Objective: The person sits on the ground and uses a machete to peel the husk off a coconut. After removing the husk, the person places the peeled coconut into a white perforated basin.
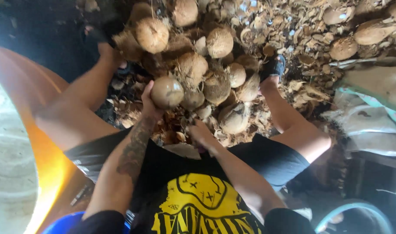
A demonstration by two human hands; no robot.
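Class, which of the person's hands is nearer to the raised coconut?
Left. The left hand grips the raised coconut from its side; the right hand is lower, down by the husk pile.

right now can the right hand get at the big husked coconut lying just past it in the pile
Probably yes. The right hand sits low at the near edge of the pile, and the big husked coconut lies just beyond it with only loose husk scraps between. The left hand is busy holding another coconut.
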